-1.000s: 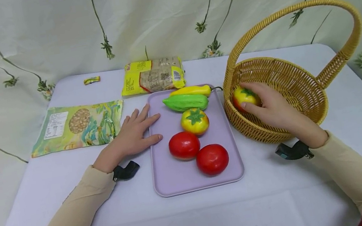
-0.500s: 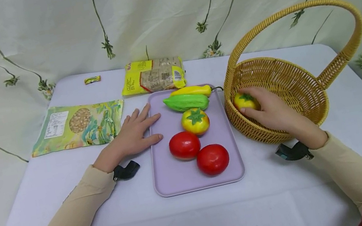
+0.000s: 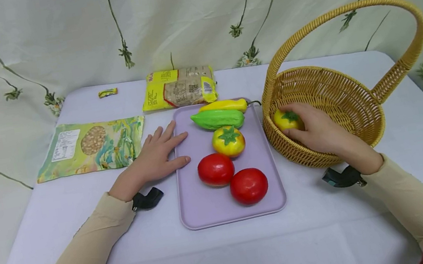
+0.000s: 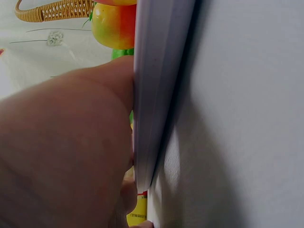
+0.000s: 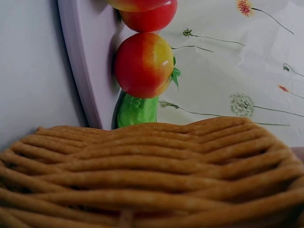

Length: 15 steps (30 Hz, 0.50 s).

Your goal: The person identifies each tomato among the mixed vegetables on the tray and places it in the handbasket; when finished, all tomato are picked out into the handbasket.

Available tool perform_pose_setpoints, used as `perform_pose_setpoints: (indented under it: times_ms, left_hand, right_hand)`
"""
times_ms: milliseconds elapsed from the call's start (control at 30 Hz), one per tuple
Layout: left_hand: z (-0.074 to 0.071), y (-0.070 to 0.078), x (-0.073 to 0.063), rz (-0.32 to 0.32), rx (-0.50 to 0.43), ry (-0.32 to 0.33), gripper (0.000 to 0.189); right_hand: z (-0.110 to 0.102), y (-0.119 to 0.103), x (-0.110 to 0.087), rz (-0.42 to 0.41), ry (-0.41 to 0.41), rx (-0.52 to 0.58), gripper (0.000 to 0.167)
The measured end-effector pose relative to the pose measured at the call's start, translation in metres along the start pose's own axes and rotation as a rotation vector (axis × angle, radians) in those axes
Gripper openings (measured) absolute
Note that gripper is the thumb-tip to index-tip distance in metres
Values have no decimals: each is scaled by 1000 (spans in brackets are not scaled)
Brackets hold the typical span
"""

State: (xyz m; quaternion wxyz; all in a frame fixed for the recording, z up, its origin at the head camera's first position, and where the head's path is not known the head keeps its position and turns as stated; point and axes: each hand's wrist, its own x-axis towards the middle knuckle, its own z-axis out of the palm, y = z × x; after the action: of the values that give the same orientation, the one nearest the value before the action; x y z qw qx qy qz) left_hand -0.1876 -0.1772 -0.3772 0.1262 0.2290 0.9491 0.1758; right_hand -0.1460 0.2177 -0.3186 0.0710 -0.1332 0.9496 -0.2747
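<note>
Inside the wicker basket (image 3: 350, 88), my right hand (image 3: 317, 127) grips a yellow-and-red toy tomato (image 3: 282, 120) between thumb and fingers, near the left wall. In the right wrist view the basket's woven wall (image 5: 142, 166) hides most of that hand. My left hand (image 3: 156, 156) lies with fingers spread, thumb and fingertips on the left rim of the lilac tray (image 3: 204, 211). On the tray are a second yellow-and-red tomato (image 3: 228, 141), two red tomatoes (image 3: 216, 169), a green pepper (image 3: 218, 120) and a yellow pepper (image 3: 228, 106).
A green printed bag (image 3: 91, 146) lies left of the tray, partly behind my left hand. Behind the tray is a yellow-and-clear bag (image 3: 178, 88), with a small yellow packet (image 3: 108, 93) at the back left. The basket's tall handle (image 3: 343, 9) arches over its opening.
My right hand and the tomato it holds have sunk slightly lower into the basket. The left hand, tray and bags stay put.
</note>
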Motion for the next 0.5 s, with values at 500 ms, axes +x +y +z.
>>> perform_pose_setpoints:
  times_ms: [500]
  left_hand:
    - [0,0,0,-7,-5,-3,72]
  right_hand:
    - [0,-1,1,-31,-49,-83,60]
